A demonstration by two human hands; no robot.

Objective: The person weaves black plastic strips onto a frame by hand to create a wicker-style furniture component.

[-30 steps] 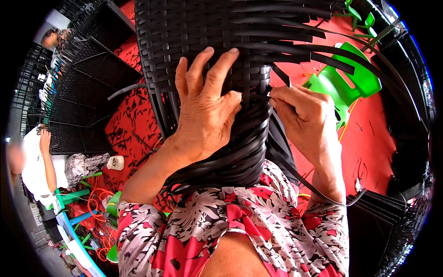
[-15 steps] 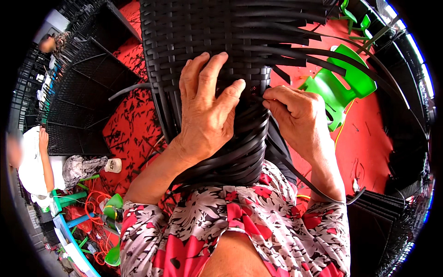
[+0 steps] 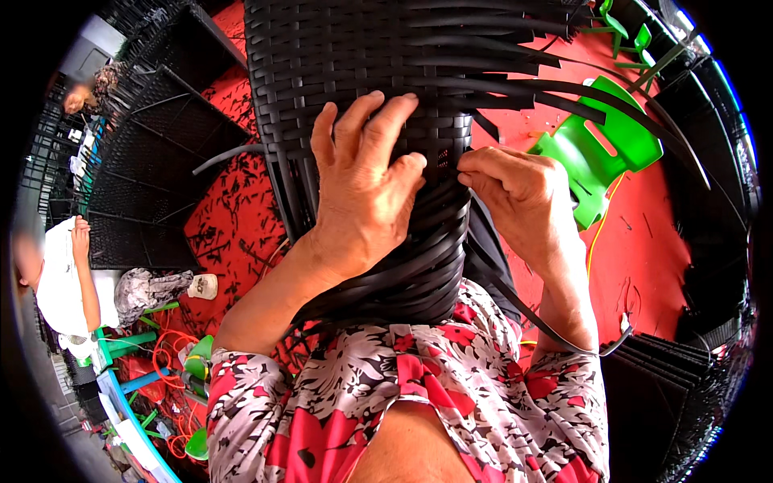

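Observation:
A black wicker piece (image 3: 322,56) of flat woven plastic strips stands before me, with a sagging bundle of strips (image 3: 394,278) at its near end. My left hand (image 3: 362,193) lies on the weave with fingers spread, thumb toward the right edge. At that right edge, my right hand (image 3: 519,189) pinches a black strip between thumb and forefinger; the fingertips hide most of it. A small gap in the weave shows just left of this pinch. One long loose strip (image 3: 543,326) runs from the bundle across my right forearm.
Loose strip ends (image 3: 564,101) stick out to the right, over a green plastic chair (image 3: 592,153). Black scraps litter the red floor (image 3: 229,185). Dark woven panels (image 3: 145,177) stand at the left, near a person in white (image 3: 68,278). Orange cord (image 3: 165,354) lies lower left.
My left fingers have spread and shifted slightly right on the weave, and the thumb sits a little lower. My right hand keeps its pinch at the edge, almost unmoved.

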